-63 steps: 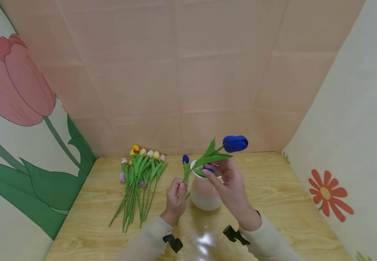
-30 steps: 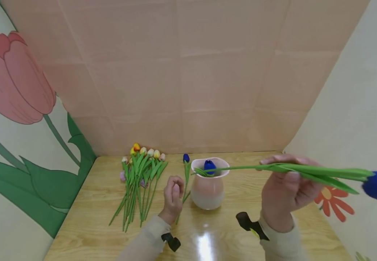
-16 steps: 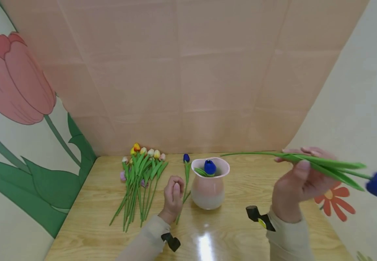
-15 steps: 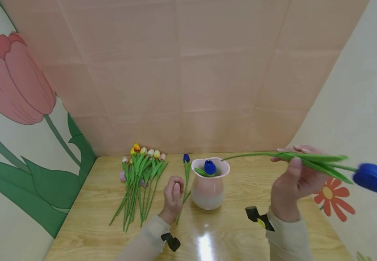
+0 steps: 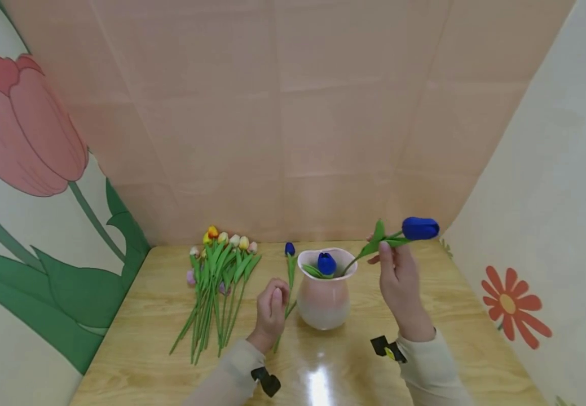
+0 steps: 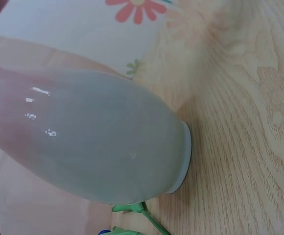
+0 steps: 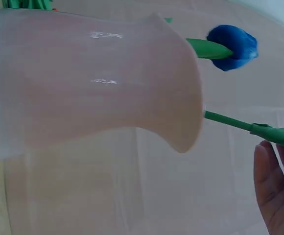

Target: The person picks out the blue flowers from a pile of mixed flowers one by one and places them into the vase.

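Note:
My right hand (image 5: 400,287) pinches a blue tulip (image 5: 421,228) by its leafy stem, to the right of the vase. The flower leans up to the right, and its lower stem (image 7: 227,120) runs down past the rim into the pink-and-white vase (image 5: 323,304). Inside that vase stands another blue tulip (image 5: 326,263), its head at the mouth. My left hand (image 5: 269,310) lies left of the vase with fingers loosely curled, holding nothing. Beside it, a third blue tulip (image 5: 290,249) rests on the table, its stem partly behind the hand.
A bunch of tulips (image 5: 216,282) in yellow, orange, white, pink and purple lies on the left of the wooden table (image 5: 135,338). Behind the table hangs a pinkish backdrop (image 5: 333,141). Flower-printed panels stand on both sides.
The tulip in my right hand first went far right of the vase, leaving the left hand's grip. It has since come back left, and its stem end is now inside the vase.

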The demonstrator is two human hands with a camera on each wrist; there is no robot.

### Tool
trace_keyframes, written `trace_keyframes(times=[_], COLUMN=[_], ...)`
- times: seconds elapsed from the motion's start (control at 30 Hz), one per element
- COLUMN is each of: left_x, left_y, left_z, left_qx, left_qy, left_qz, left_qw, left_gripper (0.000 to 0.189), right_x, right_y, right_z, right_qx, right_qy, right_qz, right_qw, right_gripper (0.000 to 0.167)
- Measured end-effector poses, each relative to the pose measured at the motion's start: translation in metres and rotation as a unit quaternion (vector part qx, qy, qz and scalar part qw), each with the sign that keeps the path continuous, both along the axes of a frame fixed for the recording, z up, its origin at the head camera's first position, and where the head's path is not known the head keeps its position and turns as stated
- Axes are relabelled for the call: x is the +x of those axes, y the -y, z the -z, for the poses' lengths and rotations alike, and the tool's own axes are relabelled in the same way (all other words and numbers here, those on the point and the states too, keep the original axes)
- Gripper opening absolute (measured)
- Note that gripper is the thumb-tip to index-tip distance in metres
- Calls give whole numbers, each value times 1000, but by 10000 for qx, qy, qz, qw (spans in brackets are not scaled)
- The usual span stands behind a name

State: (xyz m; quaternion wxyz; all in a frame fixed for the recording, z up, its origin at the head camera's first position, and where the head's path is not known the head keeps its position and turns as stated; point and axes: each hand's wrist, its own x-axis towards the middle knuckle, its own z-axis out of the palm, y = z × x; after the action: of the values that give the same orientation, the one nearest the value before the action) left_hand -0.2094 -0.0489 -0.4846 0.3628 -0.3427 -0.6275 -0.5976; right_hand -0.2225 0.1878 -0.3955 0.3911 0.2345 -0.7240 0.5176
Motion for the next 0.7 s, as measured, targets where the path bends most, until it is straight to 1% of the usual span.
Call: trace_keyframes(times=[0.1,0.2,0.27,0.37,0.5,0.57,0.7], left_x=[0,1,1,1,1,1,1], left_y=[-1,-1,-1,-1,0,0,0], left_z=[0,0,0,1,3,4,4], left_qx=[-19,-13,-16,-23,-54,-87,-161], left_qy=[-28,-20,6,73,153,186,221], left_qz=[3,13,6,-6,-22,-51,-113], left_qw=[10000,10000,10000,10000,9999,9998,9996], left_gripper=[26,25,25,26,27,28,28], right_x=[-3,-7,-8,-9,-9,-10,-12], right_y=[1,2,2,3,6,6,8], right_z=[6,11,15,18,21,23,24], right_qx=[713,1371,1671,1840,1913,1967,2122], right_qy=[364,699,887,1054,1095,1055,844], right_qz=[425,531,556,496,518,563,592], right_qw=[9959,9867,9804,9760,9740,9731,9718], right_gripper=[14,16,20,25,17,13,12])
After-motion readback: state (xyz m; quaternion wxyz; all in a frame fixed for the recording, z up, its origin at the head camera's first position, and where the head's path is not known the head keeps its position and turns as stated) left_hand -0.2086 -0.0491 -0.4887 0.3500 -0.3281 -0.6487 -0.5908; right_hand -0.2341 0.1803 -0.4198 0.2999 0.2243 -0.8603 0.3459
